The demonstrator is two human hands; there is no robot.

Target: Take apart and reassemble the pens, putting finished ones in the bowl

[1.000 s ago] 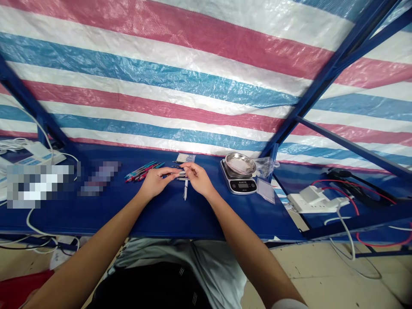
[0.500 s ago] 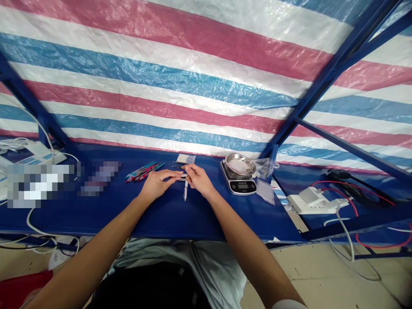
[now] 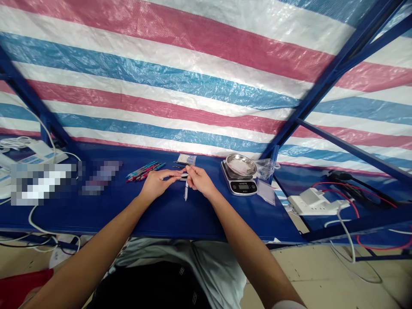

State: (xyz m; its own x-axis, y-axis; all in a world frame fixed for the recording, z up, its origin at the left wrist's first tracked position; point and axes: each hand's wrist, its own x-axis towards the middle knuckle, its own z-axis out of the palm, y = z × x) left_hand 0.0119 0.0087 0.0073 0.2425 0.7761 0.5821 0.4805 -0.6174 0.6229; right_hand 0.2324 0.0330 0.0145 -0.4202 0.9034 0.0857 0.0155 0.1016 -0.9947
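Between my two hands, just above the blue table [image 3: 206,216], is a slim, light-coloured pen part [image 3: 184,175]. My left hand [image 3: 157,183] pinches its left end with thumb and fingers. The fingers of my right hand [image 3: 200,180] close round its other end and hide most of it. Below the fingertips a white pen barrel [image 3: 186,192] points toward me; its upper end is hidden by my right hand. Behind the hands lie thin dark pen pieces [image 3: 180,166] and a small clear bag [image 3: 186,159] with pale contents.
Several blue and red pens [image 3: 144,171] lie left of my hands. To the right stand a digital scale [image 3: 243,187] with a steel bowl [image 3: 241,165], a flat clear packet [image 3: 266,192] and a crumpled plastic bag [image 3: 266,168]. Farther right is a white power strip [image 3: 317,204] with cables.
Both hands stay in nearly the same place, still gripping the pen part. The whole view has shifted only slightly.
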